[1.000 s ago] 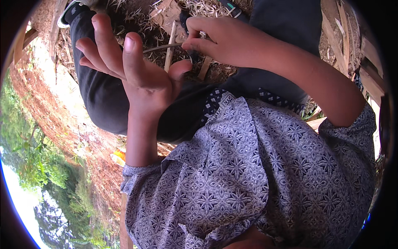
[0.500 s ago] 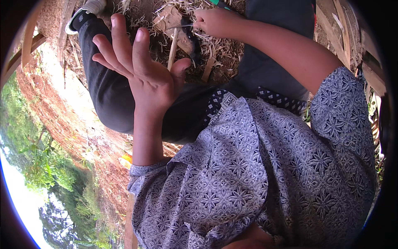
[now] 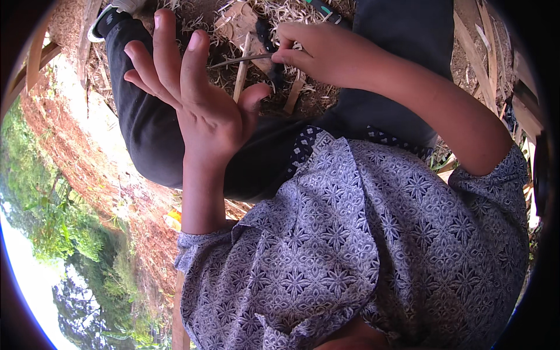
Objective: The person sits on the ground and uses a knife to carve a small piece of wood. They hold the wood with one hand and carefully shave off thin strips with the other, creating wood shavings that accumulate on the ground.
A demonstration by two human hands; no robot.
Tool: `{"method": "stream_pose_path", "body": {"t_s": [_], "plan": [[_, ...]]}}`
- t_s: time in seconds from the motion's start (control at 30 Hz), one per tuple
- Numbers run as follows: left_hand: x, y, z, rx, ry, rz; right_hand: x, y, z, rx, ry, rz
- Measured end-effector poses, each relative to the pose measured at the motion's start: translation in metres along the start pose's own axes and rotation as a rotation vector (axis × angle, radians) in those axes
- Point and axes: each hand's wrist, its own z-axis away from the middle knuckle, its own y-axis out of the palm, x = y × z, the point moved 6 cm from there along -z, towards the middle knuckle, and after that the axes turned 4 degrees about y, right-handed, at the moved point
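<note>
My left hand is raised at the upper left, its fingers stretched out and spread and the thumb held apart. Beside the thumb is a pale narrow wooden stick; its lower end passes out of sight behind the hand, and I cannot tell whether the hand touches it. My right hand is closed, pinching a thin grey metal blade between thumb and fingers. The blade points left and crosses the stick. If it has a handle, my right hand hides it.
Pale shavings cover the ground between my dark-trousered legs. A brown flat piece and a black lumpy thing lie there, beside a short wood piece. A green and black tool handle lies at the top. Planks lie at right.
My right hand has moved downward, toward my body, and the blade now reaches farther left across the stick. My left hand stays spread and has shifted only slightly.
</note>
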Motion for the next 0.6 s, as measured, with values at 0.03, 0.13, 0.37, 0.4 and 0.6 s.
{"method": "stream_pose_path", "body": {"t_s": [0.03, 0.13, 0.37, 0.4, 0.6], "plan": [[0.000, 0.001, 0.001, 0.005, -0.009, 0.003, 0.004, -0.001, -0.001, -0.001, -0.002, 0.007], [0.000, 0.004, 0.001, 0.011, -0.022, 0.009, 0.006, 0.001, -0.009, 0.005, -0.020, 0.035], [0.007, 0.004, -0.012, -0.019, -0.024, -0.013, 0.015, 0.003, -0.036, -0.003, -0.088, 0.155], [0.008, 0.005, -0.013, -0.016, -0.029, -0.018, 0.011, 0.005, -0.039, -0.065, -0.160, 0.151], [-0.002, 0.017, -0.015, 0.059, -0.114, 0.012, -0.028, 0.030, -0.093, -0.057, -0.076, 0.379]]}}
